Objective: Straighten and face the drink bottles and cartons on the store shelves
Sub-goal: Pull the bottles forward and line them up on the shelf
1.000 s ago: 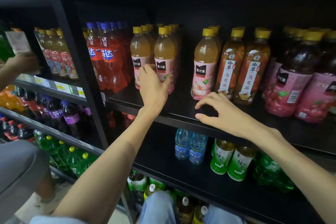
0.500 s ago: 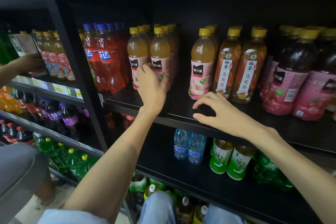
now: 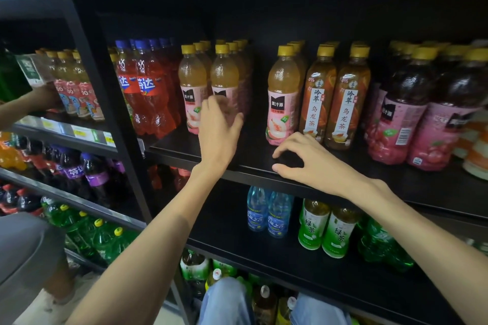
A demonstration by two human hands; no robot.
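**Hands at the peach juice row, middle shelf**

Black metal shelving unit (image 3: 111, 103), several tiers, packed with drinks. Middle shelf (image 3: 237, 163), left to right: red Fanta bottles (image 3: 148, 92) with blue caps, peach juice bottles in two front rows, a bare gap, one more peach juice bottle (image 3: 282, 97), two oolong tea bottles (image 3: 332, 97) side by side, then large dark plum-drink bottles (image 3: 396, 108) with pink labels at the far right. All yellow-capped apart from the Fanta, all upright, front labels mostly facing out.

Lower shelf: two blue water bottles (image 3: 266, 212), two green tea bottles (image 3: 324, 229) just beside them, green soda bottles (image 3: 380, 248) further right. Adjoining bay on the left: small orange-labelled bottles, purple Fanta (image 3: 87, 174), green soda below.

Left hand (image 3: 219, 126) raised in front of the second peach juice bottle (image 3: 224, 79), covering its label; fingers blurred, loosely spread at the bottle's lower half. Left grip: cannot tell whether grasping the bottle or released. First peach juice bottle (image 3: 192, 90) standing just to the left, touching its neighbour.

Right hand (image 3: 314, 163) resting on the front lip of the middle shelf, below the lone peach juice bottle and the oolong tea; fingers bent, tips pressed on the shelf surface, thumb along the edge. Right grip holding no bottle.

Another person's hand (image 3: 45, 99) at the far left, among the bottles of the adjoining bay.
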